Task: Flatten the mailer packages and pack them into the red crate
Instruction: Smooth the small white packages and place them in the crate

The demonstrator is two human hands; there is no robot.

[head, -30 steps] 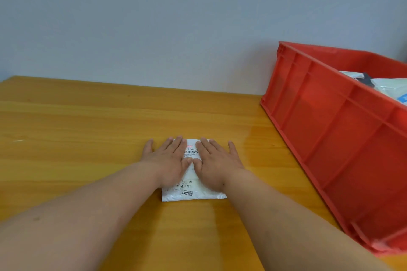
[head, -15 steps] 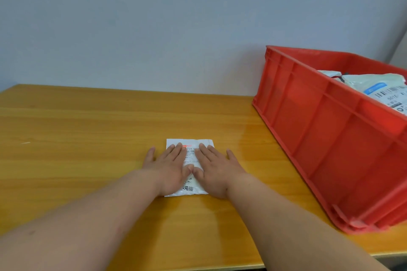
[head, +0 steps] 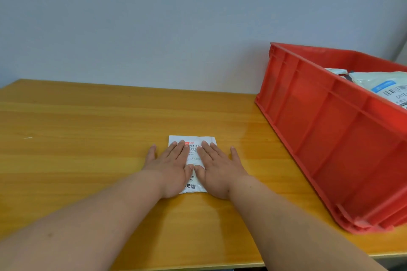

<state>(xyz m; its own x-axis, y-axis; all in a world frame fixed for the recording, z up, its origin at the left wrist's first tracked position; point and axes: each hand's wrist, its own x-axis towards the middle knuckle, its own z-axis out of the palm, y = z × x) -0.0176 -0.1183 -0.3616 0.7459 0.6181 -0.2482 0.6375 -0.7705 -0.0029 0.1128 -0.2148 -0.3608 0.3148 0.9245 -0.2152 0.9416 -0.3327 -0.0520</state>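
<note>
A small white mailer package (head: 193,139) with a printed label lies flat on the wooden table (head: 88,130). My left hand (head: 169,167) presses on its left half with straight, spread fingers. Beside it, thumbs nearly touching, my right hand (head: 217,168) presses flat on the right half. Only the mailer's far edge, a centre strip and its near edge show between my hands. The red crate (head: 330,138) stands at the right of the table and holds white mailers (head: 378,86) with labels.
A pale grey wall runs behind the table. The table's near edge shows at the bottom right, close under the crate's near corner (head: 361,226). Bare wood stretches to the left of my hands.
Both hands have slid toward me over the mailer, uncovering its far edge. The view has shifted, so the crate's near corner and the table's front edge now show.
</note>
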